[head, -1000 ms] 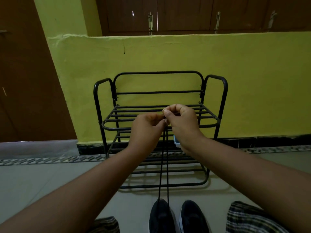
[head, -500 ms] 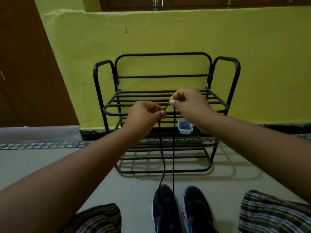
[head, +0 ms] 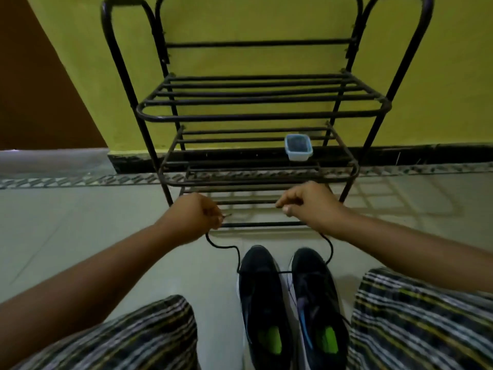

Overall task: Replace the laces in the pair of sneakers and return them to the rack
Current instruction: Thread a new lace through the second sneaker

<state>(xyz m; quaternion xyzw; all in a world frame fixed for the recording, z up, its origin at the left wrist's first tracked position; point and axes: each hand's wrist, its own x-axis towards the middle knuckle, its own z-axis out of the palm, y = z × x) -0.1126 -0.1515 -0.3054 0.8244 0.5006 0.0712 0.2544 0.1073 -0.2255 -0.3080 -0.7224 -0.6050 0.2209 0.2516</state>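
- the left hand (head: 196,217) pinches one end of the black lace (head: 225,247), and the right hand (head: 309,206) pinches the other end. the fingers of both hands are curled tight on it.
- the lace hangs loose from each hand and goes down to the toe end of the two sneakers (head: 289,303). it looks like it runs through the first holes of the left shoe, but that part is too dark to be sure.
- to do this step well, i think both ends should be pulled the same length, then crossed and pushed into the next holes one at a time. pull softly, so the lace does not slip back out.
- the sneakers stand side by side on the pale floor (head: 80,236), just in front of the rack (head: 264,113), between the person's knees.
- a small blue box (head: 298,146) sits on the middle shelf of the rack.
- behind the rack is a yellow wall (head: 253,20). left of the rack is something brown, maybe a door.
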